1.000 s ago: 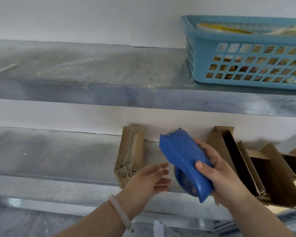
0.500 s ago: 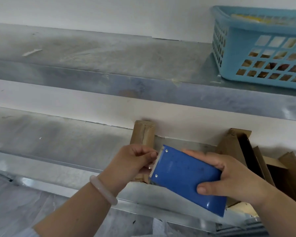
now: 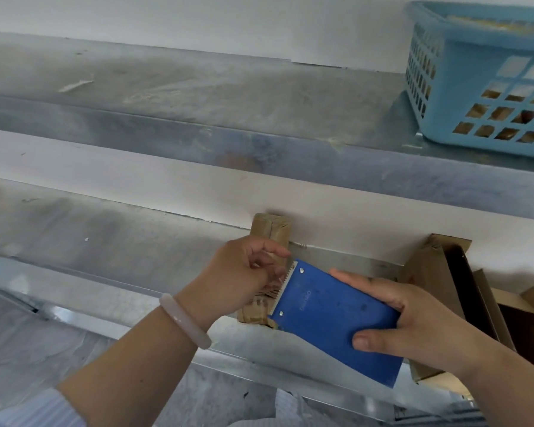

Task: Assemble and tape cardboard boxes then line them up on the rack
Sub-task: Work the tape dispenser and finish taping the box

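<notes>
Closest to the camera, the right hand [image 3: 413, 322] is wrapped around a blue tape dispenser [image 3: 336, 315], thumb on its flat top face and fingers underneath, serrated edge pointing left. Right at that toothed edge the left hand [image 3: 244, 272], wrist wearing a pale bangle [image 3: 184, 320], has its fingertips pinched together on what looks like the loose tape end, though the tape itself is too clear to really make out. Just behind both hands a small taped cardboard box [image 3: 270, 231] sits on the lower metal shelf [image 3: 105, 238] against the wall, with open, untaped boxes [image 3: 438, 272] leaning off to the right. Up on the top shelf there's a blue plastic basket [image 3: 475, 75]. Biggest risk I'd guess: fingers that close to the teeth could get nicked, or the tape could fold onto itself if pulled crooked.
</notes>
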A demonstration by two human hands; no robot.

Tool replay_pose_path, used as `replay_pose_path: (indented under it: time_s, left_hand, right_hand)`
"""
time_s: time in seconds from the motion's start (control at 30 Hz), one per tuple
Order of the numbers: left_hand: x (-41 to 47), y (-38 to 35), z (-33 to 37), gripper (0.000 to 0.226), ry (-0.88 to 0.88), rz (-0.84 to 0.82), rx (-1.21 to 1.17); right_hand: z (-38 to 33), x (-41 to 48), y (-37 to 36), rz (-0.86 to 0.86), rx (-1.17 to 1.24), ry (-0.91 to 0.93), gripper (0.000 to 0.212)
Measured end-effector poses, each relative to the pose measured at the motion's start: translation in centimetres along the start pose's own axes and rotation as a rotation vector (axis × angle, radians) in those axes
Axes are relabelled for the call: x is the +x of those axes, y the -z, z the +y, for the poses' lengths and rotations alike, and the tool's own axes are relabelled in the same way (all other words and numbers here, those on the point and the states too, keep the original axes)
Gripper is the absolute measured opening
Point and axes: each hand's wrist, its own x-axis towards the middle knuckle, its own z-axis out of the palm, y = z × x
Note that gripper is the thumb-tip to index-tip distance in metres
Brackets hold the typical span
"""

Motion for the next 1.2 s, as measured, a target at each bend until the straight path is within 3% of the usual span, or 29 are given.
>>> replay_pose_path:
  time_s: [0.67,1.03,1.2]
  left_hand:
    - [-1.2,3.6,-4.2,0.017,0.100,0.247,-0.124]
    - [-0.6,6.0,-6.1,0.018,0.123,0.298,-0.152]
    - [-0.3,5.5,-7.1,0.025,0.195,0.316,-0.212]
  right_hand:
    - [-0.7,0.2,2.7,-0.161,-0.068,-0.103,0.066]
    - [0.7,-0.5,4.4,-0.106,-0.164,-0.150,0.071]
    - [1.7,0.3,3.9,-0.122,-0.253,-0.170,0.060]
